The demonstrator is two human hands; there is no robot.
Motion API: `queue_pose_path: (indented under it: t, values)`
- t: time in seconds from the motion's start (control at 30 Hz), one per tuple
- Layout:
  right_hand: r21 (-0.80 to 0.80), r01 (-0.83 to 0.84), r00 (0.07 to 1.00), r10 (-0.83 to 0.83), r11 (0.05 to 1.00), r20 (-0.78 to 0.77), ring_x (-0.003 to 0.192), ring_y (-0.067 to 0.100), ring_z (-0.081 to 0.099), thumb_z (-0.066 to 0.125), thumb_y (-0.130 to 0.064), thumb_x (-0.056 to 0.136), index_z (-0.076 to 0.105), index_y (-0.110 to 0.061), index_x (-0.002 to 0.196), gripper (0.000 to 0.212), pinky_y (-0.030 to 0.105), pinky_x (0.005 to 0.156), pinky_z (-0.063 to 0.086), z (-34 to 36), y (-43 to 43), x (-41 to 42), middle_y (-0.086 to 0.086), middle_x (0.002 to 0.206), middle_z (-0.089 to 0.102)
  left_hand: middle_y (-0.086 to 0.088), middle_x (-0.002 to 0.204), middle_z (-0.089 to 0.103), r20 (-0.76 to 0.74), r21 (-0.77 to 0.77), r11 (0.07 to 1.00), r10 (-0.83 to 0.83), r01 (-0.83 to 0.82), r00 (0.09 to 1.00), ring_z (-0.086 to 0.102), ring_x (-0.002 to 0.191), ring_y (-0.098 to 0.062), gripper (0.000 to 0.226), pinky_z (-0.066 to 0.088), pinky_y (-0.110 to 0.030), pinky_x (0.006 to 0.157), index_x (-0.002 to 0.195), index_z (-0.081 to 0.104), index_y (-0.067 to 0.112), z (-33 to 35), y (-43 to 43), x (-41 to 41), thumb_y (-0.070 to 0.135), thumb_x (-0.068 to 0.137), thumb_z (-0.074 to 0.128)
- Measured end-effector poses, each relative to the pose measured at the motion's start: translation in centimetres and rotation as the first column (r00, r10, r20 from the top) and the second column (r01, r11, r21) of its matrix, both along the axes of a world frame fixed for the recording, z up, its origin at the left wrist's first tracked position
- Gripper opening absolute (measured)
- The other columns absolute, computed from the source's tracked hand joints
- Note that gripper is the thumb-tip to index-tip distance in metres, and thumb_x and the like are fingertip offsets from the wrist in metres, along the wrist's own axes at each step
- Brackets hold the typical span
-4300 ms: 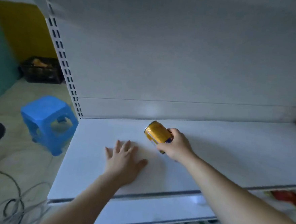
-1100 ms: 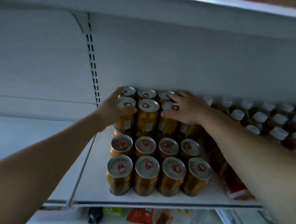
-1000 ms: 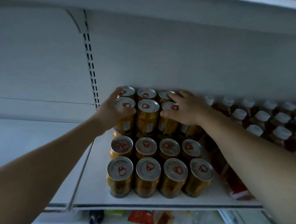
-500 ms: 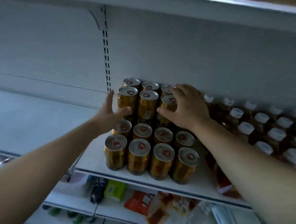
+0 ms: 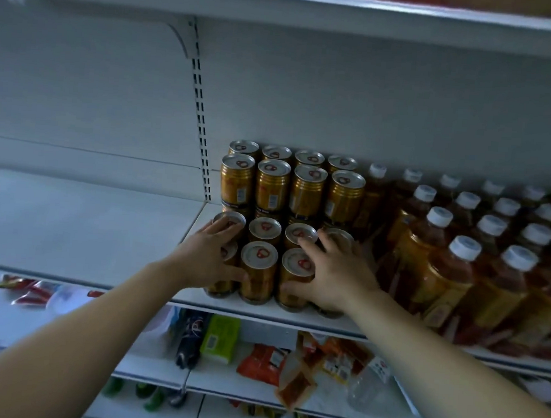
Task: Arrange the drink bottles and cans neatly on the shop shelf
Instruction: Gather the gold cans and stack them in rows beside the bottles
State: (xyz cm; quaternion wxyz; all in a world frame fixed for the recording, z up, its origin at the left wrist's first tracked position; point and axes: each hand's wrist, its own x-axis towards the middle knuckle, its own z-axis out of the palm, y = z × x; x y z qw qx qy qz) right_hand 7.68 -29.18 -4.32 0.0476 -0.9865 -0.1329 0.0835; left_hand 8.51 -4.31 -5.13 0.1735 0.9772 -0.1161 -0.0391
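Shop shelf (image 5: 87,228) of white metal holds its stock in the right bay. Brown bottles (image 5: 442,276) with white caps (image 5: 440,217) fill the far right in close ranks, just beside the gold cans (image 5: 308,191). These stand four columns wide: the stacked cans (image 5: 270,189) sit two high against the back panel (image 5: 340,99), with the front cans (image 5: 258,273) in two single rows before them.

The person's left hand (image 5: 208,259) lies on the left flank of the front cans, fingers spread and nearly straight, thumb across the front. The right hand (image 5: 334,278) does likewise on the right flank. Neither lifts a can.

The step appears to be squaring the front rows. The next move calls for an even, gentle press inward and back, so the stack is not jarred.
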Motion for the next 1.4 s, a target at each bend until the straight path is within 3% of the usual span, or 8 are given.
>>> queue_pose_path:
  t: [0.3, 0.47, 0.63, 0.9, 1.0, 1.13, 1.3, 1.4]
  values:
    - [-0.095, 0.048, 0.999, -0.048, 0.994, 0.005, 0.147, 0.033, 0.006, 0.042, -0.089, 0.07, 0.01, -0.034, 0.152, 0.103, 0.055, 0.115, 0.012, 0.7, 1.3, -0.2, 0.004, 0.162, 0.002, 0.005, 0.16, -0.006, -0.004, 0.286, 0.954, -0.095, 0.092, 0.995, -0.002, 0.147, -0.028, 0.124, 0.022, -0.057, 0.113, 0.148, -0.006, 0.042, -0.3, 0.2, 1.0, 0.103, 0.041, 0.007]
    - [-0.107, 0.044, 0.999, -0.041, 0.993, 0.025, 0.149, 0.025, 0.002, 0.035, -0.088, 0.073, 0.009, -0.035, 0.153, 0.1, 0.053, 0.117, 0.0, 3.1, 0.4, -0.2, 0.0, 0.163, 0.004, 0.006, 0.16, -0.002, 0.013, 0.346, 0.93, -0.134, 0.122, 0.991, -0.003, 0.146, -0.026, 0.104, 0.01, -0.064, 0.112, 0.148, -0.003, 0.041, 1.5, 0.1, 1.1, 0.094, 0.062, 0.022]
    - [-0.039, 0.165, 0.94, -0.145, 0.985, 0.308, 0.143, 0.025, 0.023, 0.042, -0.073, 0.086, 0.029, -0.026, 0.15, 0.081, 0.042, 0.114, 0.024, 8.5, -5.1, 0.9, 0.002, 0.156, 0.029, 0.004, 0.16, 0.009, 0.114, 0.249, 0.953, -0.205, 0.172, 0.972, 0.004, 0.147, -0.022, 0.092, 0.013, -0.052, 0.117, 0.15, 0.009, 0.034, 5.2, -2.3, 1.3, 0.082, 0.075, 0.035]
    - [0.077, 0.285, 0.906, -0.295, 0.955, 0.302, 0.12, 0.028, 0.051, 0.041, -0.076, 0.081, 0.05, -0.025, 0.134, 0.074, 0.04, 0.094, 0.044, 10.6, -18.0, 4.9, 0.006, 0.136, 0.053, 0.001, 0.158, 0.017, 0.292, 0.191, 0.942, -0.323, 0.276, 0.9, 0.013, 0.145, -0.022, 0.082, 0.016, -0.047, 0.117, 0.15, 0.021, 0.028, 9.8, -14.3, 5.5, 0.067, 0.082, 0.046]
    - [0.09, 0.309, 0.915, -0.321, 0.947, 0.245, 0.125, 0.032, 0.047, 0.043, -0.077, 0.081, 0.045, -0.025, 0.139, 0.078, 0.042, 0.098, 0.042, 10.4, -22.7, 7.3, 0.009, 0.143, 0.047, -0.001, 0.157, 0.023, 0.247, 0.152, 0.968, -0.233, 0.2, 0.941, 0.02, 0.143, -0.024, 0.082, 0.019, -0.047, 0.116, 0.149, 0.024, 0.027, 9.9, -19.6, 8.7, 0.068, 0.081, 0.045]
    - [0.039, 0.262, 0.952, -0.265, 0.964, 0.155, 0.131, 0.034, 0.042, 0.039, -0.085, 0.076, 0.034, -0.024, 0.148, 0.094, 0.045, 0.102, 0.04, 9.7, -27.0, 10.2, 0.01, 0.151, 0.037, -0.004, 0.156, 0.023, 0.194, 0.269, 0.957, -0.161, 0.105, 0.968, 0.019, 0.143, -0.025, 0.073, 0.018, -0.047, 0.116, 0.149, 0.023, 0.022, 9.3, -24.4, 11.8, 0.053, 0.09, 0.05]
    - [-0.038, 0.192, 0.98, -0.189, 0.981, 0.065, 0.146, 0.034, 0.017, 0.026, -0.092, 0.071, 0.013, -0.033, 0.154, 0.103, 0.054, 0.115, 0.018, 9.3, -28.6, 12.0, 0.005, 0.162, 0.012, -0.005, 0.156, 0.023, 0.112, 0.297, 0.955, -0.029, -0.006, 0.993, 0.023, 0.142, -0.029, 0.076, 0.022, -0.051, 0.113, 0.15, 0.017, 0.027, 9.1, -26.1, 14.2, 0.046, 0.088, 0.057]
    - [0.003, 0.163, 0.986, -0.163, 0.987, 0.031, 0.145, 0.036, 0.016, 0.018, -0.099, 0.063, 0.014, -0.051, 0.148, 0.097, 0.063, 0.112, 0.015, 8.4, -29.1, 12.9, 0.002, 0.162, 0.011, -0.004, 0.144, 0.043, 0.14, 0.355, 0.933, 0.007, -0.057, 0.99, 0.038, 0.131, -0.03, 0.061, 0.03, -0.049, 0.104, 0.138, 0.037, 0.03, 9.5, -26.4, 15.0, 0.047, 0.085, 0.06]
